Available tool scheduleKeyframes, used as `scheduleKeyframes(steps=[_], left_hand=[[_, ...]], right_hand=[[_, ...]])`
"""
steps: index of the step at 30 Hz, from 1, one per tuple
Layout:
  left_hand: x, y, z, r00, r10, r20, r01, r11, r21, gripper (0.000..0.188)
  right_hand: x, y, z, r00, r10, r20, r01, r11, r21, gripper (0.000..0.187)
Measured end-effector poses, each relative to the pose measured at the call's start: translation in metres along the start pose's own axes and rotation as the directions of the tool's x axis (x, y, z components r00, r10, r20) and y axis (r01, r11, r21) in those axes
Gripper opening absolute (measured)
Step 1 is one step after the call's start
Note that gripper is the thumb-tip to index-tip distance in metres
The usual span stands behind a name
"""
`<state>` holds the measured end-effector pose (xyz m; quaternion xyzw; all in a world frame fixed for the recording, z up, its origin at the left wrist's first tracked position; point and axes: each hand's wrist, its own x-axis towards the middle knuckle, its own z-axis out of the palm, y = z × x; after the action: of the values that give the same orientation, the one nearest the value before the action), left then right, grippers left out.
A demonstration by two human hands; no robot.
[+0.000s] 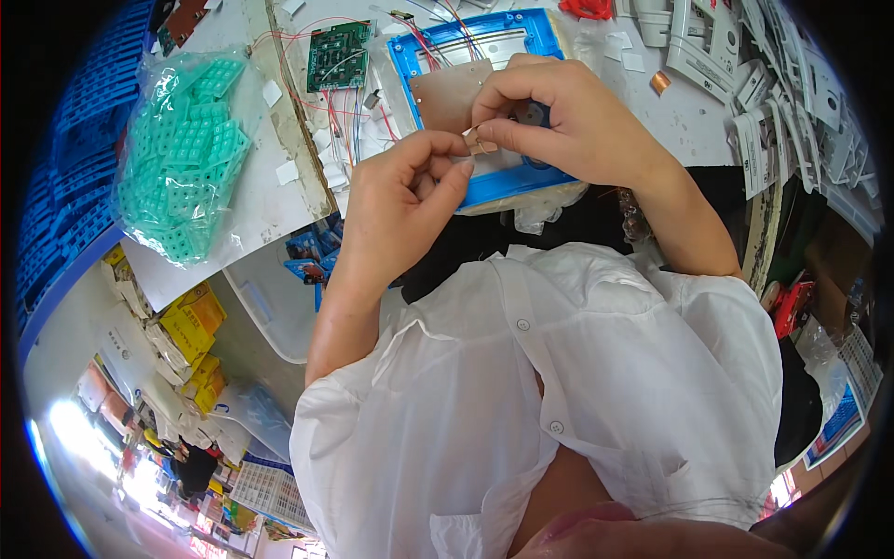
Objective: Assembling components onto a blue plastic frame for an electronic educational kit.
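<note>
My left hand (402, 200) and my right hand (563, 121) meet over a blue plastic frame (484, 194). Between their pinched fingertips is a small copper-coloured strip (480, 145), partly covered by the fingers. Inside the frame lies a flat brownish plate (447, 96), whose right side is hidden by my right hand. A round dark part (534, 115) shows beneath that hand. Thin red and dark wires run over the frame's far side. To its left, a green circuit board (338, 56) trails several coloured wires across the white tabletop.
A clear bag of green keypads (191, 154) lies at the left, beside stacked blue plastic parts (70, 140). White plastic housings (703, 47) are piled at the right. A small copper-coloured piece (660, 83) sits near them. Yellow boxes (193, 321) stand below the table's left edge.
</note>
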<state>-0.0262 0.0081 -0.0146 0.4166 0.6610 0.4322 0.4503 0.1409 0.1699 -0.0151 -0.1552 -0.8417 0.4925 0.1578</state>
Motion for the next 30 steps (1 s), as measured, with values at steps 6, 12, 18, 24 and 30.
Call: scheduleKeyframes(steps=[6,12,18,24,30], left_hand=[[-0.001,0.004,0.008,0.996,-0.080,-0.036,0.079,0.997,-0.023,0.008],[-0.002,0.003,0.010,0.995,-0.089,-0.046,0.087,0.995,-0.049,0.006],[-0.003,0.005,0.010,0.994,-0.092,-0.055,0.090,0.995,-0.043,0.005],[-0.005,0.004,0.016,0.996,-0.028,-0.086,0.021,0.996,-0.083,0.005],[-0.006,0.008,0.018,0.989,0.043,-0.141,-0.046,0.999,-0.020,0.006]], right_hand=[[0.000,-0.001,0.000,0.999,0.039,0.006,-0.039,0.998,0.042,0.013],[-0.001,-0.003,0.001,0.999,0.047,0.003,-0.047,0.998,0.049,0.013],[-0.002,-0.003,0.001,0.997,0.067,0.026,-0.068,0.996,0.055,0.009],[-0.005,-0.004,0.009,0.998,0.053,-0.038,-0.054,0.997,-0.047,0.009],[-0.013,-0.005,0.017,0.966,-0.204,-0.161,0.160,0.955,-0.251,0.014]])
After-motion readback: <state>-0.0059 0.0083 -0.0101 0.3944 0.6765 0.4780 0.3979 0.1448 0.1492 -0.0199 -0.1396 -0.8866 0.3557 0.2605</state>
